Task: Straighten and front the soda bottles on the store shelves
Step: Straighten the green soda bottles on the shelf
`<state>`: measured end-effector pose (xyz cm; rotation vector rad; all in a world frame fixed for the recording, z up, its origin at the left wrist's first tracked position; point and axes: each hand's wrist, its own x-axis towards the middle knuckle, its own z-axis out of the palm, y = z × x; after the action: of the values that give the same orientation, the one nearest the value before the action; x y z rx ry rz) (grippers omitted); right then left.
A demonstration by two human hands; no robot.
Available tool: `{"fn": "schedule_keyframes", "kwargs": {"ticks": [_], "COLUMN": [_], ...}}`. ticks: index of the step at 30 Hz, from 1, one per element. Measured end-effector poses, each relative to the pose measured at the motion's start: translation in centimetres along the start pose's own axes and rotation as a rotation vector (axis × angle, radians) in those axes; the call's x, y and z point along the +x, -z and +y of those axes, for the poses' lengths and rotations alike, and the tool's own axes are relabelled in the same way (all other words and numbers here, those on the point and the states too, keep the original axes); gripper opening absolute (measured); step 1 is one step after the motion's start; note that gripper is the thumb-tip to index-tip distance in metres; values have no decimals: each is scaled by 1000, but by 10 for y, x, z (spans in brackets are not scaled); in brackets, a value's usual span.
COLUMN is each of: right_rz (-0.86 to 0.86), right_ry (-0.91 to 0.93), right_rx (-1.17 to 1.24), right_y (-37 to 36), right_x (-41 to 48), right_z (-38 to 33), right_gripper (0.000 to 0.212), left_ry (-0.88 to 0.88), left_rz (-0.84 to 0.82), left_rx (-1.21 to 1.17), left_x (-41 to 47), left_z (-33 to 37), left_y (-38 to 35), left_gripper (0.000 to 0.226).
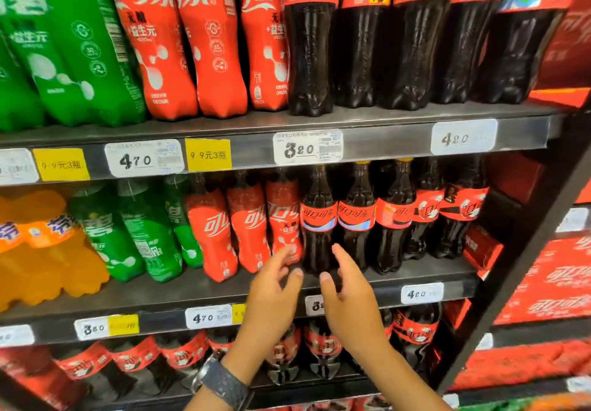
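Two bare forearms rise from the bottom of the head view, the left wrist wearing a dark watch (224, 385). Left hand (271, 286) and right hand (348, 295) are both loose and spread, grasping nothing, palms turned toward each other on either side of a cola bottle (318, 219) standing upright near the front of the middle shelf (415, 278); whether any fingertip touches it cannot be told. That bottle is clear plastic, full of dark cola, with a red label band facing outward. To its right stand more dark cola bottles (393, 215) packed side by side; just to its left are red-sleeved bottles (246, 222) whose wrap hides the contents, then green bottles (144, 228), then orange bottles (41, 244) of orange drink. Price tags (307, 148) run along the shelf edges, and red cases (550, 282) are stacked at the far right. As a judgement, the risk lies in the tight packing: closing both hands on one bottle and twisting or pulling it could knock the neighbours, tip a red-sleeved bottle, or turn a label away; drawing it too far forward could carry its base past the shelf lip so that it drops toward the shelf below
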<state>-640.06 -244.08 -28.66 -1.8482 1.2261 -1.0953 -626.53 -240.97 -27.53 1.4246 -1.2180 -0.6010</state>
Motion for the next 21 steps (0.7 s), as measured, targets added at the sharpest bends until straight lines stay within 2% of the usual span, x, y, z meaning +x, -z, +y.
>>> {"fn": "schedule_keyframes", "kwargs": {"ticks": [3,5,6,8,10,17,21], "right_rz": [108,43,-16,-118,-159,-111,-91], "right_ry": [282,306,219,8,-51,-11,24], "right_rx": [-131,-104,-46,21,16,-4,-31], "right_y": [-4,-16,-24,-42,-61,-96,-110], "right_x": [-2,8,14,22,20,21,17], "right_z": [-28,-41,-46,-48,-42,-40,-41], "right_gripper": [37,36,37,40,43,56,62], "left_ry": [-279,-230,-141,44,104,30,5], "left_rz": [440,622,633,543,452,391,317], "left_rx": [249,358,374,327,293,255,235], "left_x": [3,8,12,19,24,37,40], "left_z": [1,-10,-18,-31,-42,-63,-64], "left_y": [54,87,98,105,103,110,108], "left_gripper": [28,37,47,71,80,43,39]}}
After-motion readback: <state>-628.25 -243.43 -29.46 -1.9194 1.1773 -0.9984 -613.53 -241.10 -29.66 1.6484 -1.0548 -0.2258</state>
